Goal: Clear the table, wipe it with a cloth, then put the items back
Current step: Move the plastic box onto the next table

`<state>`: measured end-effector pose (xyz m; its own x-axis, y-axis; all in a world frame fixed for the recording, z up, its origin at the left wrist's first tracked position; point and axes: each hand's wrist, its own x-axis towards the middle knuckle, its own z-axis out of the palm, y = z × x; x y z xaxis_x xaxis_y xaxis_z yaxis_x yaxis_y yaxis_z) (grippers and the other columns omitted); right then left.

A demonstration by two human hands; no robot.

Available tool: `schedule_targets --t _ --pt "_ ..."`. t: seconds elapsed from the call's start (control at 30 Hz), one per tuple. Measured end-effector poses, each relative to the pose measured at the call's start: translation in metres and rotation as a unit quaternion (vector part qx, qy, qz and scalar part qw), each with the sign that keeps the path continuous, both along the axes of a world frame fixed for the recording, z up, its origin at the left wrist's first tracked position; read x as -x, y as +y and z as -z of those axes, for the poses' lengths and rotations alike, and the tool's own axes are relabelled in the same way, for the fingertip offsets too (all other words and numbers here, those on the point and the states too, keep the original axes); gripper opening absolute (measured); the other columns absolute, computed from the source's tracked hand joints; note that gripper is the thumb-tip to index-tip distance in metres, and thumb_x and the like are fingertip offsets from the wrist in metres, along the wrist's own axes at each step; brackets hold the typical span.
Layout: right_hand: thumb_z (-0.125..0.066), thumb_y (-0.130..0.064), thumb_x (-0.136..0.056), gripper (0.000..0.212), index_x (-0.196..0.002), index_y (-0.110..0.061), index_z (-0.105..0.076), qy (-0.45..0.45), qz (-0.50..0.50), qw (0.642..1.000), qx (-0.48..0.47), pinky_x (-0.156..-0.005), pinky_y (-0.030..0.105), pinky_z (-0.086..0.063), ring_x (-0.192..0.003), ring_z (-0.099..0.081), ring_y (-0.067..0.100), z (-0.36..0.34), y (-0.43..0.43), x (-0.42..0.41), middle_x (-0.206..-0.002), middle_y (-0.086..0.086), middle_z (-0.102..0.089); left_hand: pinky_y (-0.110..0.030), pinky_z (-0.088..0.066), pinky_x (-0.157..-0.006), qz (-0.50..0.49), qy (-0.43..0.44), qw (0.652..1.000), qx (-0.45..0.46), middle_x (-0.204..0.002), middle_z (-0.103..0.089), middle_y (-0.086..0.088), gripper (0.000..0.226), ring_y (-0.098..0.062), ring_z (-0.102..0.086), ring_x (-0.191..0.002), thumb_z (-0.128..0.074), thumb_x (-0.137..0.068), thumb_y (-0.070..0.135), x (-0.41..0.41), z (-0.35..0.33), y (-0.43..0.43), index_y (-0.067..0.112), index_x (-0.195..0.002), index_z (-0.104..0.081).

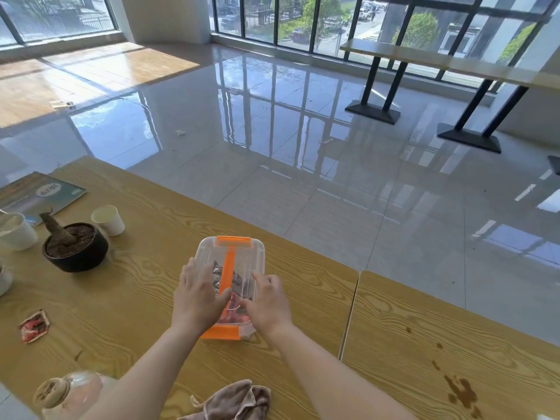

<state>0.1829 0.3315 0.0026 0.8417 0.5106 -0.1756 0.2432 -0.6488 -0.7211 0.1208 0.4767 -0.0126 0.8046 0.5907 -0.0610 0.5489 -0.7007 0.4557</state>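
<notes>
A clear plastic box (242, 256) with an orange handle and orange clips stands on the wooden table (145, 298), with snack packets inside. My left hand (198, 298) lies flat on the lid's left side, thumb by the handle. My right hand (268, 301) rests on the lid's right side, fingers spread. A crumpled pinkish-brown cloth (233, 403) lies at the near edge between my forearms.
To the left sit a black pot of soil (75, 248), a paper cup (108, 220), a white bowl (15, 231), a book (39, 192) and a red wrapper (35, 326). A glass jar (69, 392) sits near left. The adjoining table (454, 344) has brown stains (462, 392).
</notes>
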Motion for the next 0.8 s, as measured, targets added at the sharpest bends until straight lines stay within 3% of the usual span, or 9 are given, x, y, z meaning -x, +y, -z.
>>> schedule_targets --t 0.17,0.37,0.8 --pt "-0.068 -0.03 -0.089 0.049 -0.133 -0.022 -0.049 -0.019 -0.008 1.0 0.007 -0.086 0.028 -0.045 -0.109 -0.055 0.02 -0.004 -0.016 -0.004 -0.128 0.003 -0.048 -0.057 -0.026 -0.114 0.059 -0.009 0.995 -0.082 -0.155 -0.024 -0.02 0.069 -0.036 -0.018 -0.146 -0.059 -0.086 0.049 -0.004 -0.004 -0.021 0.021 -0.145 -0.037" --pt "-0.067 -0.032 -0.091 0.061 -0.144 -0.018 -0.041 -0.062 0.012 0.998 0.027 -0.103 0.034 -0.042 -0.129 -0.047 0.023 -0.013 -0.057 -0.007 -0.142 0.006 -0.047 -0.056 -0.021 -0.117 0.121 -0.015 0.989 -0.089 -0.158 -0.02 -0.019 0.073 -0.037 -0.013 -0.147 -0.061 -0.088 0.048 -0.006 -0.012 -0.056 0.02 -0.148 -0.032" --pt "-0.062 -0.038 -0.092 0.06 -0.144 -0.017 -0.04 -0.186 0.066 0.973 0.118 -0.103 0.032 -0.04 -0.129 -0.042 0.022 -0.04 -0.201 0.018 -0.137 0.001 -0.05 -0.053 -0.012 -0.12 0.274 -0.012 0.953 -0.126 -0.162 -0.011 -0.015 0.074 -0.033 -0.001 -0.15 -0.048 -0.093 0.053 -0.009 -0.044 -0.165 0.022 -0.153 -0.018"
